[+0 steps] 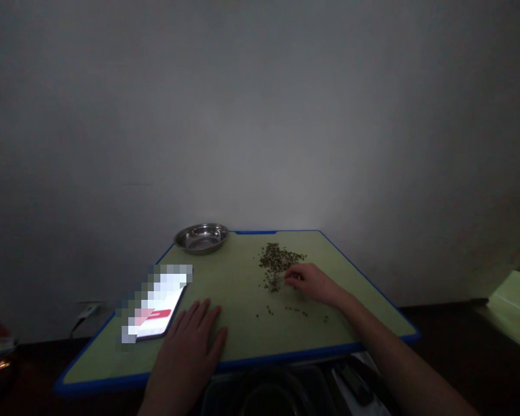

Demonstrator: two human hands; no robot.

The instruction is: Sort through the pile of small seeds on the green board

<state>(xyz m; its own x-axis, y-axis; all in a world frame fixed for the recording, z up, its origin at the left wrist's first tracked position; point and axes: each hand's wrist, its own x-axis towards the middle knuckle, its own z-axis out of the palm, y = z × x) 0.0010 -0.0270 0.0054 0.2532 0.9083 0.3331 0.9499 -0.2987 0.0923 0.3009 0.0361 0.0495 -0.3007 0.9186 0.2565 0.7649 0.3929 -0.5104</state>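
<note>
A heap of small dark brownish pieces (278, 258), too small to name for certain, lies on the pale green tabletop (234, 289). At its near right edge my right hand (312, 283) has its fingers curled in towards the thumb. Anything between those fingertips is too small or hidden. A few loose pieces (297, 310) are scattered in front of that hand. My left hand (190, 341) rests flat on the table with its fingers spread. Beside it on the left is a phone (160, 312) with a lit screen, partly blurred out.
A shallow round metal bowl (202, 238) stands at the table's back left corner. Blue edging (286, 353) runs round the table. A pale wall (260, 127) rises behind it. Below the front edge are dark items, and a plug with a cable (86, 313) shows at the left.
</note>
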